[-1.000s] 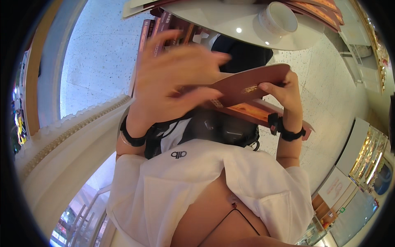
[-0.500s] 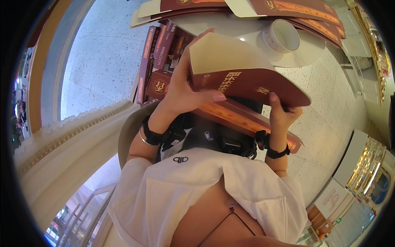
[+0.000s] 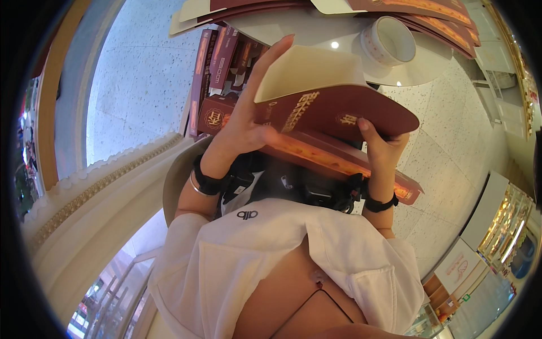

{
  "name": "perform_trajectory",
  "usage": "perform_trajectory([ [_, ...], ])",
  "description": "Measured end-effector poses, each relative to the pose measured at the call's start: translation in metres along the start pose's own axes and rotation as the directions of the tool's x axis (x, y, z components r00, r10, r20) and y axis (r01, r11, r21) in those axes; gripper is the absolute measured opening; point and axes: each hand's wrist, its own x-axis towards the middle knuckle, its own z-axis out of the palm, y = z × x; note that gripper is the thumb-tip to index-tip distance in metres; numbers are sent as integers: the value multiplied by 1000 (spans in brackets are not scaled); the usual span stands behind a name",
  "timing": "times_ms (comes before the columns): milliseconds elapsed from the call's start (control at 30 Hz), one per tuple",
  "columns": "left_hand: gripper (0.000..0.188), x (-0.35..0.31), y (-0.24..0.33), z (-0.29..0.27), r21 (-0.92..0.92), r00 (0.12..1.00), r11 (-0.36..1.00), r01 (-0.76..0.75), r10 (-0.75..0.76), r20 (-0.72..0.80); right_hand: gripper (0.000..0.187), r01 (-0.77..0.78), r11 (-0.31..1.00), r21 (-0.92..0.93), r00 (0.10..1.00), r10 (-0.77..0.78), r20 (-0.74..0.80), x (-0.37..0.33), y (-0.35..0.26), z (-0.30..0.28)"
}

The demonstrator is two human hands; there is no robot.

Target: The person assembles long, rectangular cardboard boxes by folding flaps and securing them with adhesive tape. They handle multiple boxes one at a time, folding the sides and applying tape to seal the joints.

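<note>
A maroon cardboard box (image 3: 333, 110) with gold lettering and a cream inside is held up before my chest, its panels partly folded and its cream side facing up. My left hand (image 3: 245, 113) is at its left end, fingers stretched along the side and the thumb low by the edge. My right hand (image 3: 385, 146) grips the right part, thumb pressed on the maroon face and fingers behind. Below it, a long maroon panel with an orange food picture (image 3: 333, 161) slants across my lap. I cannot tell whether it belongs to the same box.
A white round table (image 3: 305, 34) stands ahead, bearing a roll of tape (image 3: 388, 42) and stacked flat maroon cartons (image 3: 418, 20). Folded maroon boxes (image 3: 226, 59) stand upright in a container at the left. A cream curtain with a beaded trim (image 3: 113, 192) hangs nearer on the left.
The box has shifted slightly to the left and tilted. My left thumb has moved down off the box's front face toward its lower left edge. My right hand still grips the right part.
</note>
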Motion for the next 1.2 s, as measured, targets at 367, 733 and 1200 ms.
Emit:
perform_trajectory([
  [367, 54, 17, 48, -12, 890, 716, -51, -453, 575, 396, 15, 53, 998, -27, 988, -48, 146, 6, -4, -18],
  [733, 23, 20, 60, 7, 807, 833, 284, -518, 384, 399, 13, 123, 974, -189, 987, -101, 124, -7, -8, 7],
  [1200, 110, -5, 8, 4, 236, 988, 965, -115, 135, -71, 13, 196, 950, -244, 979, -205, -11, -3, -8, 16],
])
